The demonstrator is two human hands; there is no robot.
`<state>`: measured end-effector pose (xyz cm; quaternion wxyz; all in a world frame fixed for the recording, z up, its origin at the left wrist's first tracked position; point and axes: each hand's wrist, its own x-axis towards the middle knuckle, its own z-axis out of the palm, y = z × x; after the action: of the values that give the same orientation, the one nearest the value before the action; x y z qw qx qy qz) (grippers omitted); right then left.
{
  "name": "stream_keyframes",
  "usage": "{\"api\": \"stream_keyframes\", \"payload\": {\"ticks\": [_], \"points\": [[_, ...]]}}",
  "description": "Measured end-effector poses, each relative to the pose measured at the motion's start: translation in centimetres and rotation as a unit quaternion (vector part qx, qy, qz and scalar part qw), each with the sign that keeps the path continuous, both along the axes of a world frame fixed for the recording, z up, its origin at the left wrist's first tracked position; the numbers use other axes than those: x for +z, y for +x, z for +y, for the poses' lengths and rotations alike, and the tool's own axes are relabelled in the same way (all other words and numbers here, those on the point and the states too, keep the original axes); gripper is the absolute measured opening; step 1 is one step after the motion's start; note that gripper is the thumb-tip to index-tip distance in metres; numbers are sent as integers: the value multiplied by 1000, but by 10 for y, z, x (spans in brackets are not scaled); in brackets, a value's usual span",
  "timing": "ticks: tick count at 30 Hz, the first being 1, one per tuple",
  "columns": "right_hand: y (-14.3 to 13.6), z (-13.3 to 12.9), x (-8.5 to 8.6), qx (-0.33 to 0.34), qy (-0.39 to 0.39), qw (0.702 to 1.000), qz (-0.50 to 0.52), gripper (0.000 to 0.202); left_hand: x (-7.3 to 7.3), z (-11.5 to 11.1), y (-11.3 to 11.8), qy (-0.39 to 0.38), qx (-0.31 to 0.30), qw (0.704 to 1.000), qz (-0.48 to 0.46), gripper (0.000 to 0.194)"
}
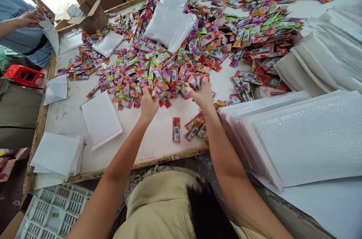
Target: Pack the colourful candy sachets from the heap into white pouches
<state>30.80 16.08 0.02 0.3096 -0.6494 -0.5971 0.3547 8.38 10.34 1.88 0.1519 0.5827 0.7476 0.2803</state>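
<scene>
At the near edge of a heap of small colourful snack sachets (pixel 158 58), my left hand (pixel 149 104) is closed with a pink sachet between thumb and fingers. My right hand (pixel 202 94), a little blurred, curls round sachets at the heap's front right; how many is hidden. Between my arms one red sachet (pixel 176 130) lies alone on the white table (pixel 158 133). Beside it, close to my right forearm, is a small group of sachets (pixel 195 127). Left of my left hand lies a flat white padded mailer (pixel 102 119).
Stacked white mailers (pixel 305 133) stand at the right, with more mailers (pixel 333 46) behind. Filled white packages (pixel 171 24) rest on the heap. At the left are a mailer pile (pixel 58 152), an opened carton (pixel 92 14) and another person's hand (pixel 31 18) holding a mailer.
</scene>
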Motion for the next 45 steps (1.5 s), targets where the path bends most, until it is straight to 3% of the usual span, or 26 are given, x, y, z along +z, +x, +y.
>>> {"api": "stream_keyframes", "payload": {"ticks": [2,4,7,9,12,14,17,19,21,24,27,29,31,33,35,38,41,43,45], "points": [[-17,13,-1,-4,-47,992,-119,44,4,26,5,-60,30,996,49,32],[-30,10,-5,34,-103,970,-218,35,0,27,8,-123,24,987,105,20],[-31,-20,-13,115,-132,946,-273,29,-19,-11,6,-154,-40,979,127,7],[-19,-41,-14,151,-114,942,-277,27,-34,-43,-1,-157,-60,983,69,5],[3,-54,-5,134,-59,957,-250,29,-43,-67,-16,-71,5,992,-106,13],[15,-51,4,93,-40,968,-228,37,-37,-63,-26,24,60,967,-245,22],[28,-43,14,73,-67,969,-225,46,-14,-46,-46,99,81,897,-423,35],[34,-40,15,40,-74,971,-222,47,2,-38,-63,139,102,859,-482,39],[38,-37,13,-24,-46,977,-207,45,14,-35,-80,209,139,844,-474,42],[37,-27,11,-47,-14,978,-204,39,17,-38,-88,269,163,871,-378,44],[27,-10,10,-6,-50,971,-235,35,7,-42,-65,221,100,933,-268,47],[17,0,9,18,-92,959,-268,36,-4,-42,-38,124,21,976,-179,52],[8,5,5,33,-129,947,-292,36,-16,-39,-10,-12,-42,997,-58,45],[5,5,0,31,-143,945,-294,34,-26,-35,9,-120,-63,989,59,27],[7,3,-6,1,-130,956,-264,33,-31,-32,17,-159,-60,978,123,14],[20,3,-12,-55,-76,987,-128,34,-26,-32,8,-135,-44,985,100,7],[35,6,-11,-103,4,994,37,39,-10,-38,-9,-13,9,1000,0,6],[41,6,-6,-111,43,990,73,42,1,-48,-11,30,36,994,-102,11],[41,2,0,-94,36,994,32,45,7,-62,0,-19,31,980,-195,19]]}}
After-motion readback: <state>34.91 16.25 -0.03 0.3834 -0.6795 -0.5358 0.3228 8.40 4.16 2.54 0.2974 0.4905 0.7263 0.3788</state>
